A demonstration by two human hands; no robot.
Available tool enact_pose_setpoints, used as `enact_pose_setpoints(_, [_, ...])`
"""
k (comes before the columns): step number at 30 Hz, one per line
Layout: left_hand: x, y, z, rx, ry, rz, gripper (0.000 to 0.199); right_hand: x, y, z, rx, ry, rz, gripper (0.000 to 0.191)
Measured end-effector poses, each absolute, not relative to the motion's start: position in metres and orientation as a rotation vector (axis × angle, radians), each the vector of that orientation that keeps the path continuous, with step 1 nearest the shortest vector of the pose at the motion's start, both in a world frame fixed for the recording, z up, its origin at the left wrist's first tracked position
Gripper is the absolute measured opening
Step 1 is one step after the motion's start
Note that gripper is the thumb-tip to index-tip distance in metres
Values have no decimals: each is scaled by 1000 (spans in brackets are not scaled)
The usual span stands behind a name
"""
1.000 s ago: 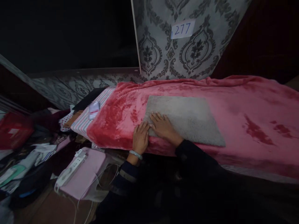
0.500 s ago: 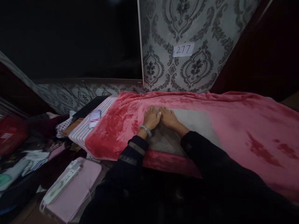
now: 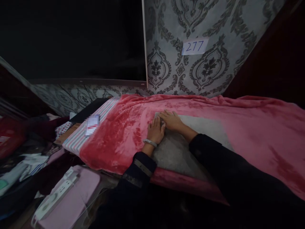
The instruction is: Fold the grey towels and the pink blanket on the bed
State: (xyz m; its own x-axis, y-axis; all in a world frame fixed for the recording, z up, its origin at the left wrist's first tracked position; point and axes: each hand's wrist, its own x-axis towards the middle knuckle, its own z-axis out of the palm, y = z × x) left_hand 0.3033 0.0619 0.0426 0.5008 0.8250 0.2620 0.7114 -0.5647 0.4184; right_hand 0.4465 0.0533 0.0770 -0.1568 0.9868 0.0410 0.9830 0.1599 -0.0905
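Grey mat (image 3: 175,154) lies flat on the red-pink blanket (image 3: 111,136), directly under and beside both hands. Left hand (image 3: 156,131) is on the mat's left edge area, palm down, fingers extended and pointing away from the person. Right hand (image 3: 171,121) is farther up, near the mat's far left corner, palm down, fingers stretched out and slightly spread, pointing up-left. Both hands unclenched, nothing gripped. Left fingertips sit right next to the right hand; touching or just overlapping, cannot tell. How hard either hand presses, cannot tell either.

Most of the mat runs to the right of the hands and back toward the person; right forearm and dark right sleeve (image 3: 221,162) cross over it and hide part of the near right side. Mat's far edge shows beyond the right wrist. A strip of blanket shows between the mat's near edge and the person.

Left wrist wears a pale bracelet (image 3: 150,142), just at the mat's left side; left sleeve (image 3: 137,171) is dark with lighter bands. Striped cloth (image 3: 76,138) sticks out at the blanket's left end, well apart from the hands, with a blurred-out item (image 3: 92,125) on top. Lower left: white power strip (image 3: 56,198) on a pink flat-topped piece (image 3: 82,192). Paper sheet (image 3: 195,46) reading 277 on the patterned wall (image 3: 164,47), beside a dark screen (image 3: 71,41).
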Motion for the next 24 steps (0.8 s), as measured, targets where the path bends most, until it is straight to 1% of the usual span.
enact_pose_setpoints(3, [302,60,42,2520,1294,611,64,451,65,65,-1844,-2386,84,56])
enact_pose_setpoints(5, [301,58,42,2575,1282,575,64,455,70,56,-1828,-2402,116,56])
enact_pose_setpoints(11, [301,57,41,2662,1306,422,69,466,84,49,-1977,-2311,165,60])
enact_pose_setpoints(16, [300,49,45,2706,1301,378,75,466,86,50,-2020,-2268,177,60])
enact_pose_setpoints(21, [268,12,45,2753,1162,304,85,464,84,54,-2019,-2260,253,63])
enact_pose_setpoints(24, [237,-21,39,2799,1094,366,79,463,83,56,-2031,-2247,273,64])
